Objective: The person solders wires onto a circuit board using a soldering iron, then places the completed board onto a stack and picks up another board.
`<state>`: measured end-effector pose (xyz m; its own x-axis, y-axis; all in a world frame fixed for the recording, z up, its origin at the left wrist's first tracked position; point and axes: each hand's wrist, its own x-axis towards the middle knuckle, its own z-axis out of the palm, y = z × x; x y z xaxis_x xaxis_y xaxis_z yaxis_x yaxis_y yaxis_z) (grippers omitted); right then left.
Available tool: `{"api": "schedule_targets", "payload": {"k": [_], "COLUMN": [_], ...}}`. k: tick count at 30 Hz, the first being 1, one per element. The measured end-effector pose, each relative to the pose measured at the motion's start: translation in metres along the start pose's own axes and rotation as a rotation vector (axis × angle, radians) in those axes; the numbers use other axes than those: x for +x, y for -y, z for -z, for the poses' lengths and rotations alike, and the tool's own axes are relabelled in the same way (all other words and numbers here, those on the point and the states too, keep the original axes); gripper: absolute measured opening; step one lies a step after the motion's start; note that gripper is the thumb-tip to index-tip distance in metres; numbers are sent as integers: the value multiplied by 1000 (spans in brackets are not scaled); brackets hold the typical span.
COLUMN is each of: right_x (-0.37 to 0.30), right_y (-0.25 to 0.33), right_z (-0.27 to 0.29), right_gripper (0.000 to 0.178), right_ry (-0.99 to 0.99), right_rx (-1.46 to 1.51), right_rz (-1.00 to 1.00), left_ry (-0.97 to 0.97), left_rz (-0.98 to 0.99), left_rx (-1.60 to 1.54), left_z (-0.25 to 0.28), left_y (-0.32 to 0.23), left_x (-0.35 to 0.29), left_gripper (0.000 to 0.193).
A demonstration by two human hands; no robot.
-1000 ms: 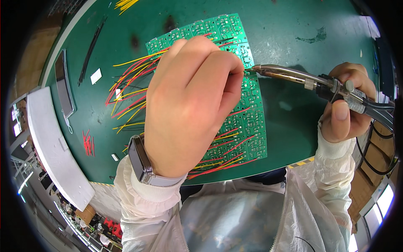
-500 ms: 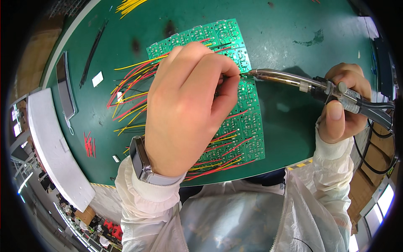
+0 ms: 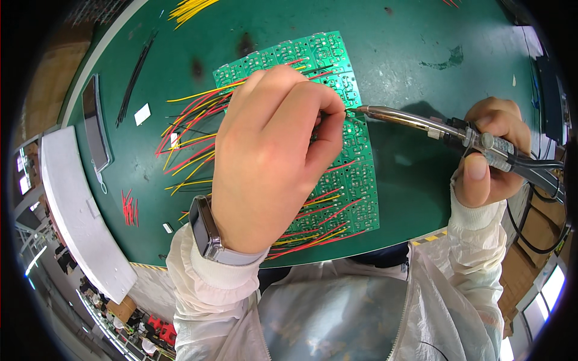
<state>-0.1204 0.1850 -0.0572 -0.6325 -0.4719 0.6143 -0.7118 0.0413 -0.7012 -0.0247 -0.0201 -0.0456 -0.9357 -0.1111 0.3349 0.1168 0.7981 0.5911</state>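
My left hand, with a watch on its wrist, is closed over a green circuit board. Its thumb and forefinger pinch what looks like a thin wire, mostly hidden by the fingers. In my right hand is a soldering iron with a metal tube, its tip at the board right beside the left fingertips. Red, yellow and black wires stick out leftward from under the left hand. More red and yellow wires lie across the board's near part.
Loose yellow wires, a black wire bundle and short red wires lie on the green table. A phone sits at the left, near a white foam strip. Black cables hang from the iron at the right.
The soldering iron has tilted slightly, its body a little lower in the picture. The left hand keeps its pinch beside the tip. The whole view has shifted slightly.
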Motion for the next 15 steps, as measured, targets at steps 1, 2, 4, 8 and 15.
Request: {"api": "schedule_targets", "payload": {"k": [1, 2, 4, 8, 15], "right_x": [0, -1, -1, -2, -3], "right_y": [1, 1, 1, 2, 1], "right_z": [0, 0, 0, 1, 2], "right_gripper": [34, 35, 35, 36, 36], "right_ry": [0, 1, 4, 5, 7], "right_rx": [3, 6, 2, -8, -17], "right_rz": [-11, -21, -19, -7, -3], "left_ry": [-3, -4, -8, -14, -18], "left_rz": [-2, -1, -8, -11, -7], "left_rx": [-1, -1, -2, 5, 8], "left_z": [0, 0, 0, 0, 0], "left_y": [0, 0, 1, 0, -1], "left_x": [0, 0, 0, 0, 0], "left_gripper": [16, 16, 16, 16, 16]}}
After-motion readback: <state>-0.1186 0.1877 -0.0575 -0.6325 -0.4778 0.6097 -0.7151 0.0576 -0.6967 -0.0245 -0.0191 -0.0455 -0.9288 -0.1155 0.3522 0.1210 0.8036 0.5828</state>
